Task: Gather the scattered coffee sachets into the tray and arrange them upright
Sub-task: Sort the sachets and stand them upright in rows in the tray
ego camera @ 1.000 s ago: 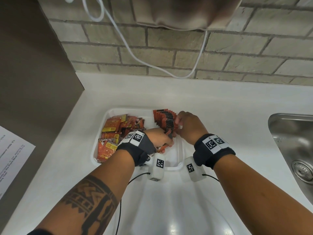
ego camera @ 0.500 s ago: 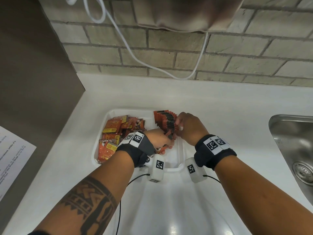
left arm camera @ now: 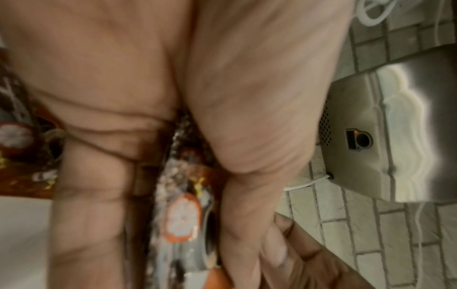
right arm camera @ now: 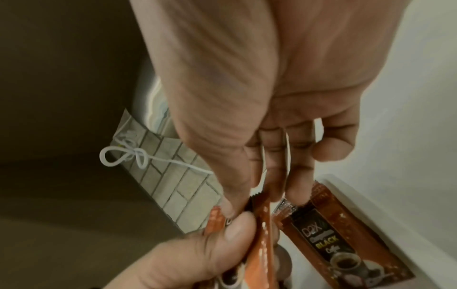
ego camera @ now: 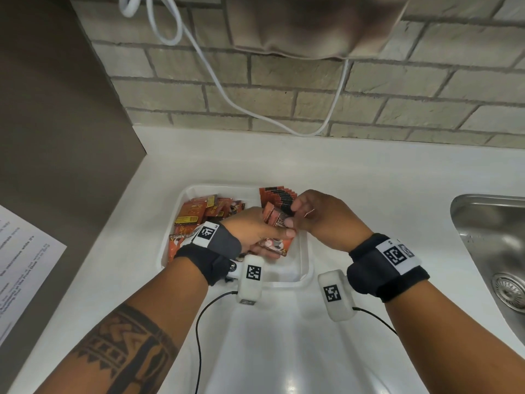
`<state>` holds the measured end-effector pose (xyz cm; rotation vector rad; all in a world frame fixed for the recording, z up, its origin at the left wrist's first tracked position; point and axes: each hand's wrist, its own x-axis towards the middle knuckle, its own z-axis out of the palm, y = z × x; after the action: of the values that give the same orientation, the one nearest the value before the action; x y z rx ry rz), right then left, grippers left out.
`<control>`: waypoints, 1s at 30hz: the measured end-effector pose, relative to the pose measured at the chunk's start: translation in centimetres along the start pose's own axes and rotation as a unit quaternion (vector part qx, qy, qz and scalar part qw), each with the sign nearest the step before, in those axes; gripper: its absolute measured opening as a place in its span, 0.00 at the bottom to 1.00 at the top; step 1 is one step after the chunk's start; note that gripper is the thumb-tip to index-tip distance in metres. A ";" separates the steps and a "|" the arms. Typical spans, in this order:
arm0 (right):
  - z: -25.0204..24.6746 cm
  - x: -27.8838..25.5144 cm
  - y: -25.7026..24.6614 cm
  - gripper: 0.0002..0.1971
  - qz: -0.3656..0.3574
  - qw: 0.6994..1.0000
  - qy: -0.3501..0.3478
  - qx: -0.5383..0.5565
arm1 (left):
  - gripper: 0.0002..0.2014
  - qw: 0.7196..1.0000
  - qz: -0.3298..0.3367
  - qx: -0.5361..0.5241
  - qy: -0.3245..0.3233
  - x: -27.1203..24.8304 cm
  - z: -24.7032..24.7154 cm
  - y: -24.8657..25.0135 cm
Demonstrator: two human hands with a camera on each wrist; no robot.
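A white tray [ego camera: 304, 270] sits on the counter. A loose heap of orange coffee sachets [ego camera: 199, 213] fills its left side. A row of sachets [ego camera: 279, 196] stands upright at its back right. My left hand [ego camera: 279, 236] grips a small bundle of sachets [ego camera: 277, 244] above the tray; the same bundle of sachets [left arm camera: 183, 215] lies between thumb and fingers in the left wrist view. My right hand [ego camera: 292, 217] pinches the top edge of one sachet [right arm camera: 262, 224] in that bundle. A black-coffee sachet [right arm camera: 333, 244] leans by the tray wall [right arm camera: 371, 211].
A steel sink [ego camera: 497, 251] lies to the right. A printed sheet [ego camera: 22, 268] hangs on the dark panel at the left. A white cable [ego camera: 255, 115] droops along the brick wall under a metal unit [ego camera: 312, 24]. Bare white counter surrounds the tray.
My right hand has left the upright row and now pinches a sachet in the left hand's bundle. The left hand has raised the bundle slightly.
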<state>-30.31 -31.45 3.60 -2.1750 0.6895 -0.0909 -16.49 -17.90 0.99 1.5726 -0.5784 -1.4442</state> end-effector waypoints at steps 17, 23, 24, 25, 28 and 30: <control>-1.4 -0.7 -0.8 0.03 -0.009 0.998 0.045 0.035 | 0.13 0.990 0.052 0.129 0.010 -2.5 -0.7 -0.1; -0.8 -0.4 -0.5 0.04 0.012 0.991 0.060 -0.116 | 0.28 0.898 -0.060 0.427 0.089 -3.5 -2.0 0.7; -0.4 -0.2 -0.4 0.04 0.012 0.990 0.062 -0.124 | 0.28 0.889 -0.060 0.448 0.074 -3.3 -1.6 0.8; 0.0 0.1 -0.4 0.03 0.011 0.990 0.063 -0.123 | 0.27 0.884 -0.059 0.459 0.059 -3.0 -1.0 0.8; 1.2 1.0 -0.1 0.07 0.009 0.988 0.054 -0.147 | 0.23 0.879 -0.053 0.472 0.031 -1.6 1.2 0.3; 1.8 1.6 -0.1 0.07 0.014 0.985 0.040 -0.166 | 0.23 0.870 -0.051 0.490 0.023 -0.3 2.2 -0.1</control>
<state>-28.37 -30.98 2.24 -2.4897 0.8291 -0.0527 -18.71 -18.23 1.26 2.4236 -1.3555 -1.2194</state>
